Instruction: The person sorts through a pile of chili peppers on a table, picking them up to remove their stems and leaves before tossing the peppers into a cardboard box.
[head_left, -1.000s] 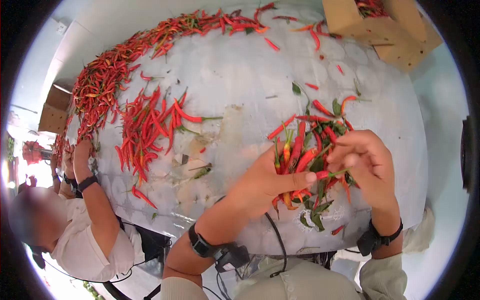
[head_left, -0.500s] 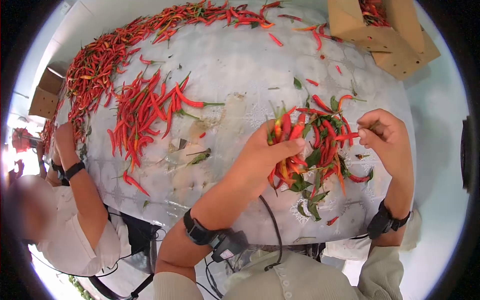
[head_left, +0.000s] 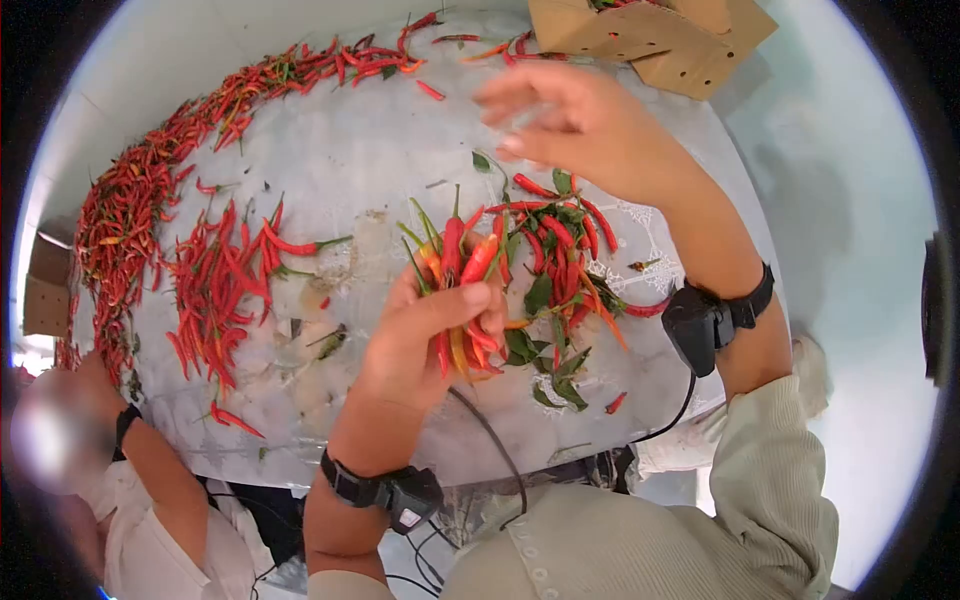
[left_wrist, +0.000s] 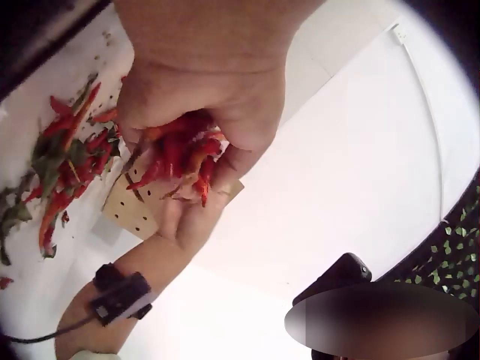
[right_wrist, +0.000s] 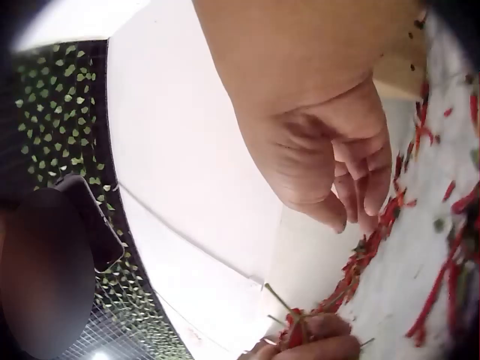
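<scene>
My left hand (head_left: 425, 325) grips a bunch of red chilies (head_left: 455, 250), stems up, thumb across the front; some in the bunch are orange. The left wrist view shows the tips of these chilies (left_wrist: 174, 161) poking out below the palm of the left hand (left_wrist: 202, 97). Above the table, my right hand (head_left: 580, 125) is raised with fingers spread and slightly blurred, holding nothing. In the right wrist view the right hand (right_wrist: 330, 157) has loosely bent, empty fingers. A small pile of chilies with green leaves (head_left: 565, 250) lies right of the left hand.
A separate chili pile (head_left: 215, 290) lies left of my hands. One long heap (head_left: 130, 210) curves along the table's far and left edges. At the back right stands a cardboard box (head_left: 660, 45). Another person's arm (head_left: 165, 480) reaches to the heap at left.
My right hand has let go of the chili it pinched and moved up and left over the table. The left hand still holds its bunch. The head view has shifted.
</scene>
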